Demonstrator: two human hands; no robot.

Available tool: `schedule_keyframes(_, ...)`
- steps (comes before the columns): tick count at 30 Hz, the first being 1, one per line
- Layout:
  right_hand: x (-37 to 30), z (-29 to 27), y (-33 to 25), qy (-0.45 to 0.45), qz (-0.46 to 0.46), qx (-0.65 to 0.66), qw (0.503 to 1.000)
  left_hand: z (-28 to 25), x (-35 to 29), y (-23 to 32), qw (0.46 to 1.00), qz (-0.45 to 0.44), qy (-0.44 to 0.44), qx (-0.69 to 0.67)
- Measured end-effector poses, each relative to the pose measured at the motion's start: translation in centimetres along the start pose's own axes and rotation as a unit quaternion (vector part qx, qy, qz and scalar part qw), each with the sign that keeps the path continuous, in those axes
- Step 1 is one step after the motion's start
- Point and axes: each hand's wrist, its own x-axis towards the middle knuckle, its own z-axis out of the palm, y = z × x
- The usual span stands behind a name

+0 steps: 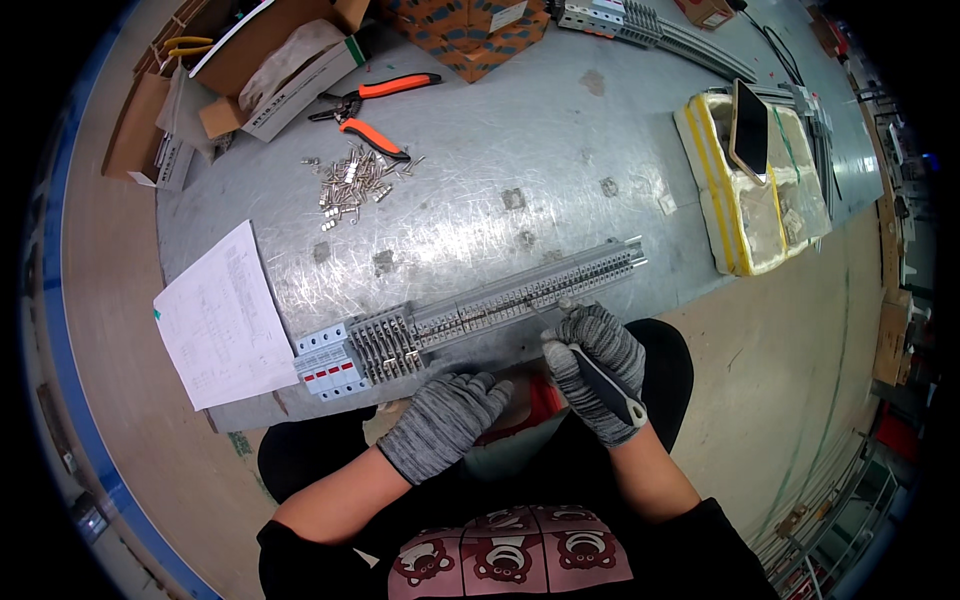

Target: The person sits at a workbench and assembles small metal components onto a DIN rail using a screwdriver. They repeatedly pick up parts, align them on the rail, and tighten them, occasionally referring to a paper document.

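Note:
A long rail of grey terminal blocks (pixel 530 298) lies slantwise along the table's near edge. At its left end sit pale blue modules with red marks (pixel 333 362), beside a row of wider grey blocks (pixel 385 345). In a striped grey glove, my right hand (pixel 603 355) is closed around the dark grey handle of a screwdriver (pixel 608 386), below the rail's right half. Its tip cannot be made out. My left hand (pixel 445 420), gloved likewise, rests at the table edge below the wider blocks, fingers loosely stretched to the right, holding nothing visible.
A printed sheet (pixel 225 320) lies at left. Farther back are small metal pieces (pixel 352 183), orange-handled wire strippers (pixel 372 135) and open cardboard boxes (pixel 300 85). On the right, a phone (pixel 749 132) leans on a foam box with yellow tape (pixel 727 225). Another rail assembly (pixel 660 35) lies behind.

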Motion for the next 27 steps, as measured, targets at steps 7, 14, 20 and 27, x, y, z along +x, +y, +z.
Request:
schedule_keyframes(7,0.0,0.3,0.5,0.005,-0.019,0.006,1.000,0.6,0.2,-0.3,0.994,-0.067,-0.046,-0.076)
schedule_keyframes(14,0.0,-0.2,0.1,-0.005,-0.009,-0.014,1.000,-0.2,0.6,-0.1,1.000,0.000,0.028,0.007)
schedule_keyframes(20,-0.1,0.1,0.8,0.018,-0.017,-0.013,1.000,-0.6,0.7,0.1,0.997,-0.021,0.059,-0.036)
schedule_keyframes(27,0.1,-0.3,0.3,0.001,-0.018,-0.018,1.000,-3.3,0.9,0.5,0.988,-0.043,0.087,-0.124)
